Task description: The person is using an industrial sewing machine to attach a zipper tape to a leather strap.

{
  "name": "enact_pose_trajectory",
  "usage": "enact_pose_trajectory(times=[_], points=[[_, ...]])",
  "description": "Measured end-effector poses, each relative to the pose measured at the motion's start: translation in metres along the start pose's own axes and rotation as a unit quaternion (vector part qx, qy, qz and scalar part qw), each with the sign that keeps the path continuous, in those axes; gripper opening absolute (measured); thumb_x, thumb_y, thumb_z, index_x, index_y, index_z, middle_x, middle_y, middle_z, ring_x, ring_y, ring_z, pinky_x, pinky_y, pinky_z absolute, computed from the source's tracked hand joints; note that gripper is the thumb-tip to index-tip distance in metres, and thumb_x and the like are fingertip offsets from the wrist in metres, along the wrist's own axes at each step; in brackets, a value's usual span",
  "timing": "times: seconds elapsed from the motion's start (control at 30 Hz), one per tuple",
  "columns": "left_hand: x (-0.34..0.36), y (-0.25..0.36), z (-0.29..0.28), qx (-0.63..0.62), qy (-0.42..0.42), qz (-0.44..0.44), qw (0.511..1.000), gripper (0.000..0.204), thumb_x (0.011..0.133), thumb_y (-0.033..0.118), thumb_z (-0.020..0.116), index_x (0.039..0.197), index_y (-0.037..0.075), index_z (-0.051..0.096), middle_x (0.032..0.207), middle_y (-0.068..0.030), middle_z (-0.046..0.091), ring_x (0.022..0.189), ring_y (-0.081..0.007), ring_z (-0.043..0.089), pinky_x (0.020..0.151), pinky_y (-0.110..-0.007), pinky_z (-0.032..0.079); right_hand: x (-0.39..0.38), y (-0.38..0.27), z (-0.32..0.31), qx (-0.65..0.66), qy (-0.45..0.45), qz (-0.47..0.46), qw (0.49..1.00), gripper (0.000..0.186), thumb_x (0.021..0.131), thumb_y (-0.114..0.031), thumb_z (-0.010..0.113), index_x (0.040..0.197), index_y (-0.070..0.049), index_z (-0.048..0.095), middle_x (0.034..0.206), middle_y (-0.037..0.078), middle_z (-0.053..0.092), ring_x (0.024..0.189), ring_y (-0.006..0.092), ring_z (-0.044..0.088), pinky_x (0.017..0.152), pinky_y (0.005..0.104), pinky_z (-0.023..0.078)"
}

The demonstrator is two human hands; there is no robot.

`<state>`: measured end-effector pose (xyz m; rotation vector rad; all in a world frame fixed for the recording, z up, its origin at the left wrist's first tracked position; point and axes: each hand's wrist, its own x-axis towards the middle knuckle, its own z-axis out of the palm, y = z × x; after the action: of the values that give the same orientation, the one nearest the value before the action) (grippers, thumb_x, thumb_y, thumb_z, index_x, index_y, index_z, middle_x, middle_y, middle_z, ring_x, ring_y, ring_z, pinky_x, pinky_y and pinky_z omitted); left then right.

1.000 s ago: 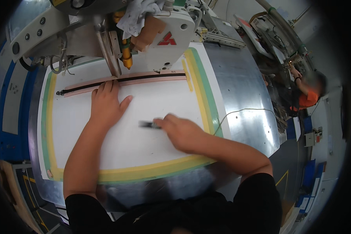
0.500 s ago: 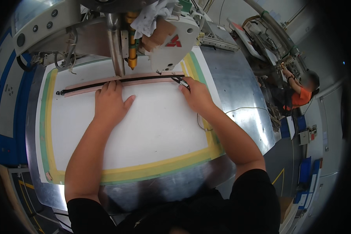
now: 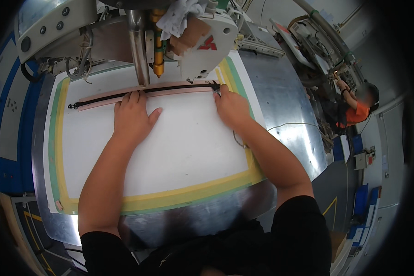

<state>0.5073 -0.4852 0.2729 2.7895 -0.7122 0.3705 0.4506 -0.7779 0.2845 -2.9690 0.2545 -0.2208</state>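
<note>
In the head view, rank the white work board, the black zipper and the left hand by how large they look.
1. White work board, largest by far.
2. Black zipper, long but thin.
3. Left hand, shorter, though it covers similar area, so ranks 2 and 3 are unsure.

A red emblem sat on the white machine head's face at twelve o'clock, angular in shape. At eleven o'clock a pale grey control panel carried round dark buttons. Toward four o'clock a small white box hung on the wall, with blue rectangular placards below it. No packages showed.
</note>
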Motion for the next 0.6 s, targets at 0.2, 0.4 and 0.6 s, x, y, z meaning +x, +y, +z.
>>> enact_pose_trajectory(times=[0.2,0.4,0.6], points=[[0.0,0.001,-0.004,0.005,0.006,0.008,1.0,0.065,0.095,0.046,0.074,0.137,-0.003,0.062,0.133,-0.0168,0.064,0.131,-0.0348,0.057,0.106,-0.05,0.044,-0.001,0.005,-0.005,-0.007,0.001,0.018,1.0,0.029,0.109,-0.029,0.055,0.113,-0.001,0.059,0.083,0.022,0.074,0.078,0.0434,0.073,0.073,0.0543,0.056],[-0.008,-0.001,-0.002,0.015,0.007,0.011,1.0,0.06,0.095,0.043,0.074,0.135,-0.001,0.062,0.135,-0.0169,0.063,0.129,-0.0361,0.058,0.104,-0.052,0.046,-0.033,0.025,-0.033,0.08,-0.023,0.111,0.99,0.032,0.11,-0.031,0.053,0.127,-0.005,0.055,0.098,0.023,0.075,0.093,0.0449,0.072,0.083,0.0544,0.055],[0.002,0.013,0.005,0.05,0.03,0.004,0.998,0.056,0.098,0.044,0.07,0.133,0.001,0.065,0.131,-0.0184,0.066,0.126,-0.0369,0.061,0.105,-0.053,0.047,-0.125,0.101,-0.046,0.12,0.06,0.057,0.989,0.031,0.106,-0.027,0.06,0.129,-0.006,0.053,0.112,0.022,0.073,0.102,0.0436,0.07,0.087,0.0515,0.054]])
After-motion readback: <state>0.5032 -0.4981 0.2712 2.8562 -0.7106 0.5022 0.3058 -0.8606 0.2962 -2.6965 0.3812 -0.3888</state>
